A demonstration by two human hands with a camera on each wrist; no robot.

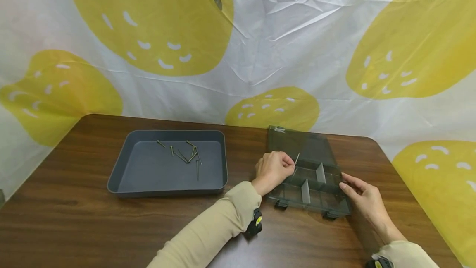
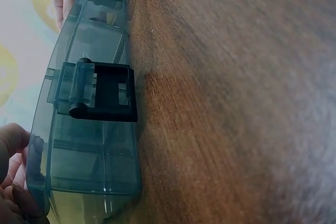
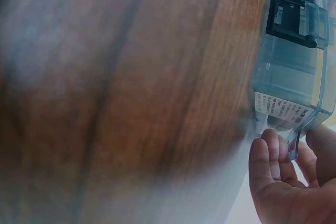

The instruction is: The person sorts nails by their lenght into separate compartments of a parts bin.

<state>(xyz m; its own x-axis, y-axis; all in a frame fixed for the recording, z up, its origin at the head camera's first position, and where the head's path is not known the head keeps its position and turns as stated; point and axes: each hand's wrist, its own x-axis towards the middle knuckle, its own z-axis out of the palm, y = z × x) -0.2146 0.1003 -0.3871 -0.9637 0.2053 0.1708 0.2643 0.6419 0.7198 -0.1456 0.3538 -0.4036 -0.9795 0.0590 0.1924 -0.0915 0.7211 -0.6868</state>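
My left hand [image 1: 273, 169] pinches a long thin screw [image 1: 297, 159] between thumb and fingertips, above the left rear compartment of a grey translucent compartment box [image 1: 320, 185]. The box's lid [image 1: 301, 144] lies open toward the back. A thin pale line shows in the compartment under the hand; I cannot tell whether it is another screw. In the left wrist view, the left hand [image 2: 13, 171] is beside the box wall, with the screw hidden. My right hand [image 1: 366, 202] grips the right edge of the box. In the right wrist view its fingers [image 3: 265, 166] curl near a labelled end.
A dark grey tray [image 1: 122, 168] stands left on the brown wooden table [image 1: 74, 218], with several brass-coloured screws [image 1: 191, 154] scattered in it. White dividers [image 1: 305, 191] split the box's rows. Black latches [image 1: 281, 205] hang at its front. A lemon-patterned cloth [image 1: 256, 53] hangs behind the table.
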